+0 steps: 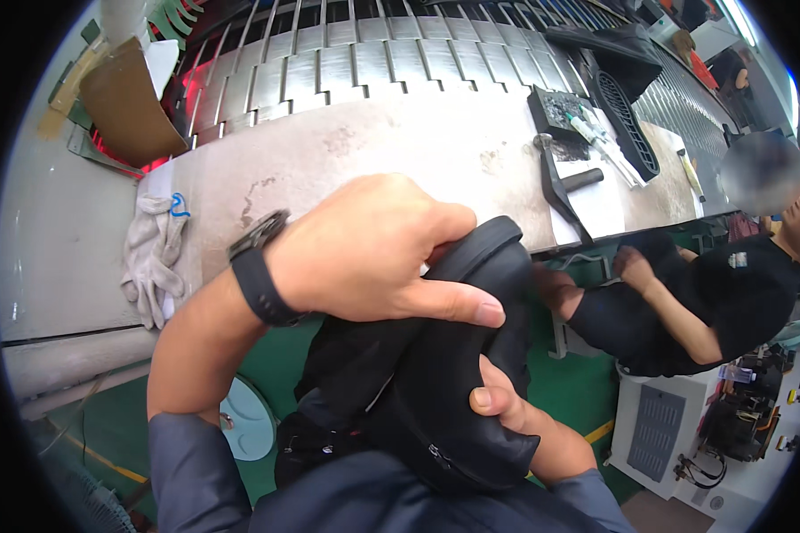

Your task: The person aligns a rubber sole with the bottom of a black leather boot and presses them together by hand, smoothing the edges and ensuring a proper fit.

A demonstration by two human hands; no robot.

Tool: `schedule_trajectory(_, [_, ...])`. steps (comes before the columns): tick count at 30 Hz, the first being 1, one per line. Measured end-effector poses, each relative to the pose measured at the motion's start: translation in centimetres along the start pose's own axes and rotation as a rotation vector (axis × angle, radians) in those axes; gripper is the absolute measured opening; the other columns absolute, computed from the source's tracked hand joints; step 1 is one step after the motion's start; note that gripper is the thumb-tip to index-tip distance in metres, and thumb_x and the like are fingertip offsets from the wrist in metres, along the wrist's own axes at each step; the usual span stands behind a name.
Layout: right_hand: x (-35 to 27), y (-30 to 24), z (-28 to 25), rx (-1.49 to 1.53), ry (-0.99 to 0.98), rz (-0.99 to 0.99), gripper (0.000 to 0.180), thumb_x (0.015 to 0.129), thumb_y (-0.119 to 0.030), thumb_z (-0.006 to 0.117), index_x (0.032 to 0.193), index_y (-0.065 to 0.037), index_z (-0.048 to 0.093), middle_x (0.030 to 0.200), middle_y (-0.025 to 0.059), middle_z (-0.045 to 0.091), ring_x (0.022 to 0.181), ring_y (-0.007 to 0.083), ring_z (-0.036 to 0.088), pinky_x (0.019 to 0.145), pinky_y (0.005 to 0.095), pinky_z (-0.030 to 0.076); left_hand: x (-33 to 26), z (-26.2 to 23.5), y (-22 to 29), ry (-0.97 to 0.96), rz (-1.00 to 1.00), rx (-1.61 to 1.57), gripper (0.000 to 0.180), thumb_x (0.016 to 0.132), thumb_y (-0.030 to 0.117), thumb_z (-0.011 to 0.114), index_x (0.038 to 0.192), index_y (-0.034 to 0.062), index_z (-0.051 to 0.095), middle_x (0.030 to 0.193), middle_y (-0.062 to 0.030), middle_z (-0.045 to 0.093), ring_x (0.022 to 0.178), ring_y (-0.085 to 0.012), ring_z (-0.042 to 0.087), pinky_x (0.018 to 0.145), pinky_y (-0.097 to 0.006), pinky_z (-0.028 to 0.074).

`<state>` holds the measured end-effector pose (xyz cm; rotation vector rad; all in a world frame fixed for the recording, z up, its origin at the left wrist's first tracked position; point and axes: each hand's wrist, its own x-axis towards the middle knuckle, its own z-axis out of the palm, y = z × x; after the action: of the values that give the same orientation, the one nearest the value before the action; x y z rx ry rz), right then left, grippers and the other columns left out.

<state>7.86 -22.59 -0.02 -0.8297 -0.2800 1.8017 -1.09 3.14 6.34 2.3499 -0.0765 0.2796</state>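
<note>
A black boot-like piece (458, 355) with a thick rounded rim at its far end and a zip near my body lies across my lap area, tilted away from me. My left hand (373, 249), with a black watch on the wrist, grips its far part. The left thumb lies along its surface, while the other fingers curl out of sight. From the right side, my right hand (502, 400) holds the same piece, its thumb pressed on the black material and most fingers hidden beneath.
Pale gloves (156, 249) lie on the worktable (329, 147) at left. A hammer-like tool (560, 186), a black block (556, 111) and white tubes (613, 151) are at right. Behind runs a metal slat conveyor (364, 67). A seated person in black (711, 302) is at right.
</note>
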Motion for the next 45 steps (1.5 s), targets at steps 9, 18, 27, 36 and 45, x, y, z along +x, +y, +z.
schedule_trajectory(9, [0.8, 0.8, -1.6, -0.034, -0.095, 0.006, 0.106, 0.085, -0.046, 0.078, 0.165, 0.004, 0.029, 0.152, 0.0159, 0.052, 0.141, 0.0261, 0.054, 0.118, 0.0413, 0.044, -0.4, -0.3, -1.6, -0.171, -0.051, -0.305, 0.04, 0.101, 0.037, 0.076, 0.091, -0.0004, 0.066, 0.062, -0.0115, 0.056, 0.053, -0.0274, 0.053, 0.055, -0.038, 0.045])
schedule_trajectory(18, [0.8, 1.2, -1.4, 0.002, -0.085, -0.011, 0.1, 0.086, -0.042, 0.079, 0.163, 0.004, 0.034, 0.149, 0.0143, 0.056, 0.137, 0.0241, 0.057, 0.117, 0.0395, 0.045, -1.0, 1.1, -2.5, -0.014, -0.068, -0.431, 0.045, 0.112, 0.037, 0.055, 0.087, 0.0006, 0.063, 0.064, -0.0105, 0.058, 0.06, -0.0229, 0.057, 0.058, -0.037, 0.045])
schedule_trajectory(27, [1.4, 3.1, -2.1, 0.144, -0.142, 0.05, 0.093, 0.088, -0.037, 0.076, 0.161, 0.006, 0.038, 0.148, 0.0163, 0.059, 0.137, 0.0263, 0.059, 0.117, 0.0404, 0.046, 3.6, 3.8, -2.4, -0.137, -0.164, -1.054, 0.121, 0.099, 0.09, 0.004, 0.111, -0.006, 0.076, 0.099, -0.0212, 0.08, 0.09, -0.0238, 0.078, 0.095, -0.035, 0.055])
schedule_trajectory(36, [0.7, 0.2, 0.9, -0.277, -0.077, -0.098, 0.092, 0.087, -0.043, 0.08, 0.157, 0.005, 0.044, 0.147, 0.015, 0.059, 0.137, 0.024, 0.057, 0.118, 0.041, 0.044, 2.5, -0.5, 3.2, 0.104, 0.222, -0.393, 0.043, 0.11, 0.038, 0.067, 0.121, -0.004, 0.072, 0.1, -0.0126, 0.08, 0.088, -0.0197, 0.077, 0.088, -0.033, 0.06])
schedule_trajectory(45, [2.4, -9.0, 6.1, -0.665, 0.536, -0.921, 0.078, 0.091, -0.025, 0.084, 0.149, 0.008, 0.044, 0.136, 0.0166, 0.064, 0.123, 0.0272, 0.065, 0.108, 0.0412, 0.051, -2.3, 0.4, 7.5, 0.578, 0.032, -0.018, 0.103, 0.093, 0.033, 0.086, 0.167, -0.0085, 0.028, 0.152, -0.0281, 0.059, 0.14, -0.0352, 0.061, 0.115, -0.043, 0.049])
